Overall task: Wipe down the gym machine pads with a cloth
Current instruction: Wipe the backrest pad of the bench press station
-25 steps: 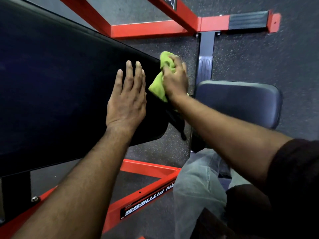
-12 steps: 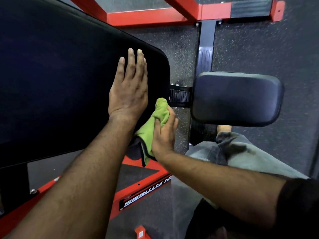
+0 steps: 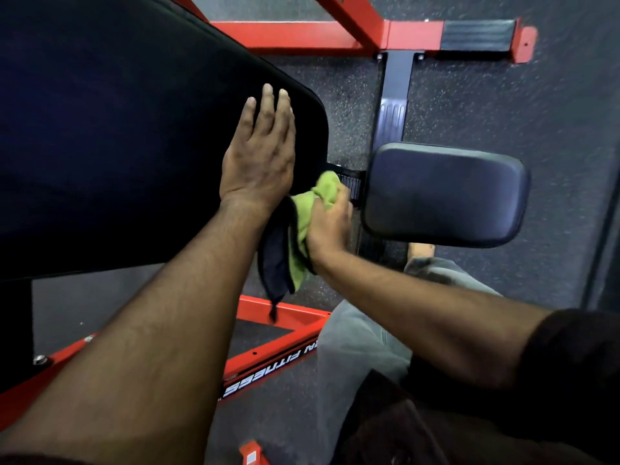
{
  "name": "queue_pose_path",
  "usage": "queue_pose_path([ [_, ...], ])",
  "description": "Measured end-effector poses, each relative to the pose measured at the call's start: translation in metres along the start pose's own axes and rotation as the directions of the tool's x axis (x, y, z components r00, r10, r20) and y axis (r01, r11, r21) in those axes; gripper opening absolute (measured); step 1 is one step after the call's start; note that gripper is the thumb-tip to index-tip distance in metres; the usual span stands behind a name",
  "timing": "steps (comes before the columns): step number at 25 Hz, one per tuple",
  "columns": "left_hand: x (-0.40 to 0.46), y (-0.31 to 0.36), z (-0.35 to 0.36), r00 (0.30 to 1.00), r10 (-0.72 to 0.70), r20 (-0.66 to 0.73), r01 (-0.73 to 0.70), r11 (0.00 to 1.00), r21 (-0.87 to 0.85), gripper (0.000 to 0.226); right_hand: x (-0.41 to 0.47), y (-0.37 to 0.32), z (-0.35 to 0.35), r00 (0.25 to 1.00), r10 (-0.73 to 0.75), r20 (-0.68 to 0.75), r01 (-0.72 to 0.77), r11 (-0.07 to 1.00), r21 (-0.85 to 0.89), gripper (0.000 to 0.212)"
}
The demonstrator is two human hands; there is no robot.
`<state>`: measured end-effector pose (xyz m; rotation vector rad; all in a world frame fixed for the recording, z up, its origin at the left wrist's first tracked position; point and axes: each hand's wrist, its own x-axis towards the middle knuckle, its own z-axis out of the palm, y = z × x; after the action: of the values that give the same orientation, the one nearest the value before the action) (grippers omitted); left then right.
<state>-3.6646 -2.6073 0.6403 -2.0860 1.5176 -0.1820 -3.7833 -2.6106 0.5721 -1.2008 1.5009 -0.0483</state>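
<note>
A large black back pad (image 3: 117, 146) fills the left half of the view. My left hand (image 3: 260, 156) lies flat on it near its right end, fingers together and stretched out. My right hand (image 3: 330, 226) is closed on a green cloth (image 3: 310, 216) with a dark underside, pressed at the lower right edge of the back pad, beside the ribbed black bracket (image 3: 350, 186). A smaller black seat pad (image 3: 446, 193) sits just right of that hand, untouched.
The red steel frame (image 3: 295, 38) runs across the top and another red bar (image 3: 278, 350) with white lettering lies below. A black post (image 3: 394, 99) rises behind the seat pad. My grey-trousered leg (image 3: 362, 350) stands on the speckled rubber floor (image 3: 536, 105).
My right hand with the cloth swept down from the back pad's upper right edge to its lower right edge. My left hand stayed flat on the pad.
</note>
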Motion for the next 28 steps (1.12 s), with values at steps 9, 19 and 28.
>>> queue_pose_path([
  [9,-0.081,-0.111,-0.073,0.996,-0.081,-0.024,0.074,0.972,-0.224,0.024,-0.027,-0.009,-0.019,0.64,-0.698,0.321,0.752,0.656,-0.074,0.054],
  [19,-0.082,-0.116,-0.073,0.977,-0.156,-0.147,0.058,0.851,-0.521,0.023,-0.097,-0.05,0.01,0.342,-0.879,0.331,0.928,0.371,0.025,0.06],
  [28,-0.076,-0.086,-0.058,0.986,-0.127,-0.111,0.104,0.976,-0.19,0.031,-0.01,0.001,-0.027,0.766,-0.562,0.312,0.605,0.794,-0.056,0.053],
])
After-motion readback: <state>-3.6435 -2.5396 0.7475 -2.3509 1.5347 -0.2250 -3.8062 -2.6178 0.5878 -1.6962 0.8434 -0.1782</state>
